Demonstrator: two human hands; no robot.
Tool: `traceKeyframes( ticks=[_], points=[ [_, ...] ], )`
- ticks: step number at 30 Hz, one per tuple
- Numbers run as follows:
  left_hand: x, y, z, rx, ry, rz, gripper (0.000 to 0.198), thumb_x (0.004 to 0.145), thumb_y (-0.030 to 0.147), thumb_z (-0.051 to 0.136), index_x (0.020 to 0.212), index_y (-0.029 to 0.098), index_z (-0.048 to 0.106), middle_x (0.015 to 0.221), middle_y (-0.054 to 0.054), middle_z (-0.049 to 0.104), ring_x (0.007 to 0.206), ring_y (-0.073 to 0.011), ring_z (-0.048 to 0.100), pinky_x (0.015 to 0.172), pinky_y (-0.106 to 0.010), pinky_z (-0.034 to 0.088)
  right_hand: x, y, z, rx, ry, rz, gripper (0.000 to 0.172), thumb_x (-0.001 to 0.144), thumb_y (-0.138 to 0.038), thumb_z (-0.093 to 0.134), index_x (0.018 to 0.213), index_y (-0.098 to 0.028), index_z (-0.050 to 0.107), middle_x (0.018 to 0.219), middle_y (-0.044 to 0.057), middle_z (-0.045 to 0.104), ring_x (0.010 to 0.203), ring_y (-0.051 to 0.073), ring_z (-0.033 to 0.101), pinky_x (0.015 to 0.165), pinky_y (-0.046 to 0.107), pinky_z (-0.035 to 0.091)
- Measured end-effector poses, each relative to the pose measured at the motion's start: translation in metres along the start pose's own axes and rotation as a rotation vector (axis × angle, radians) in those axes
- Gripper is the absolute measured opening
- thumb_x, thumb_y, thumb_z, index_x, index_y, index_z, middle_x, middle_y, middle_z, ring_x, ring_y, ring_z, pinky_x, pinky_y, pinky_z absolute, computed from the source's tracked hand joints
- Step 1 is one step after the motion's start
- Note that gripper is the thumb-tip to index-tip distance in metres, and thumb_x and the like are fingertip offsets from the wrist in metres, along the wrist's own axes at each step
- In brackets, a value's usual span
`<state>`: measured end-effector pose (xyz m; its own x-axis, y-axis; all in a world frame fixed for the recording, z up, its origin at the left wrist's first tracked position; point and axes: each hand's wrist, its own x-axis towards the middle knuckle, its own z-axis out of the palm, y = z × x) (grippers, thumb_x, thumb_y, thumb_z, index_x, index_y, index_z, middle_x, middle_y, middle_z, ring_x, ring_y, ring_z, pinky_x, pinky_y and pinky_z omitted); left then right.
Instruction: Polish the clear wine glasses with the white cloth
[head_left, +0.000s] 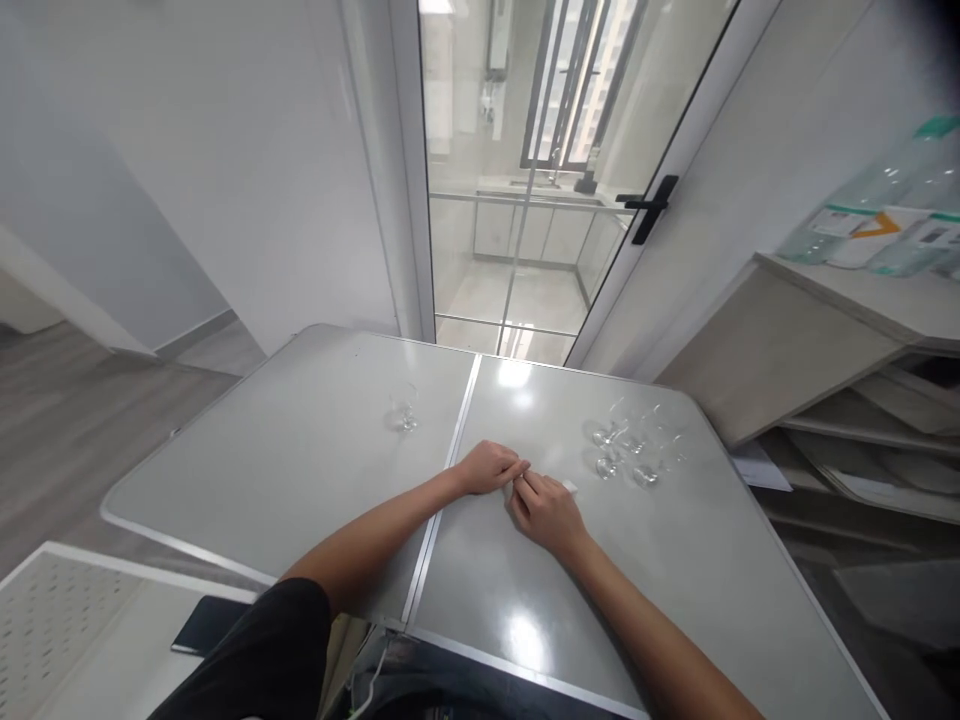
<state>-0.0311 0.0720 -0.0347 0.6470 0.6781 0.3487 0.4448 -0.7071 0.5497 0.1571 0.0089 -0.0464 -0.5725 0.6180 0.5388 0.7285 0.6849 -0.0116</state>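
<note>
Both hands rest near the middle of a grey folding table (300,470). My left hand (489,467) is closed in a loose fist, its fingertips meeting those of my right hand (546,512). My right hand is also closed, pinching something small and white (569,487) that I cannot make out clearly. A cluster of several clear glass pieces (630,450) lies just right of my hands. One clear glass piece (403,418) stands alone on the left half of the table.
A metal seam (450,470) runs down the table's middle. Behind the table are a glass door (540,170) with a black handle (651,205), shelves (847,400) with plastic bottles (885,215) at right, and a white perforated board (67,620) at lower left.
</note>
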Motion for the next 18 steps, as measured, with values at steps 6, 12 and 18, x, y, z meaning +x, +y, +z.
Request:
traceKeyframes(
  ticks=[6, 12, 18],
  points=[
    [-0.014, 0.017, -0.013, 0.032, 0.216, -0.141, 0.054, 0.107, 0.049, 0.023, 0.06, 0.022, 0.029, 0.055, 0.003, 0.037, 0.053, -0.0125, 0.037, 0.057, -0.029, 0.033, 0.001, 0.0, -0.002, 0.015, -0.053, -0.004, 0.021, 0.093, -0.013, 0.051, 0.075, -0.017, 0.06, 0.072, 0.001, 0.055, 0.065, 0.015, 0.047, 0.068, 0.029, 0.031],
    [-0.101, 0.055, -0.076, 0.134, 0.629, -0.349, 0.051, 0.108, 0.047, 0.026, 0.065, 0.022, 0.035, 0.06, 0.002, 0.039, 0.056, -0.0132, 0.04, 0.057, -0.028, 0.033, 0.0, -0.001, -0.006, 0.014, -0.1, 0.008, 0.021, 0.095, -0.016, 0.051, 0.077, -0.017, 0.061, 0.075, 0.002, 0.059, 0.065, 0.015, 0.049, 0.068, 0.03, 0.03],
    [-0.267, 0.071, -0.179, 0.552, 1.664, -0.924, 0.031, 0.107, 0.031, 0.017, 0.091, 0.022, 0.042, 0.077, 0.001, 0.045, 0.066, -0.0147, 0.047, 0.065, -0.027, 0.042, -0.006, 0.003, -0.007, 0.011, -0.103, 0.003, 0.025, 0.1, -0.022, 0.05, 0.079, -0.018, 0.063, 0.075, 0.003, 0.061, 0.068, 0.017, 0.056, 0.068, 0.03, 0.033]
  ],
)
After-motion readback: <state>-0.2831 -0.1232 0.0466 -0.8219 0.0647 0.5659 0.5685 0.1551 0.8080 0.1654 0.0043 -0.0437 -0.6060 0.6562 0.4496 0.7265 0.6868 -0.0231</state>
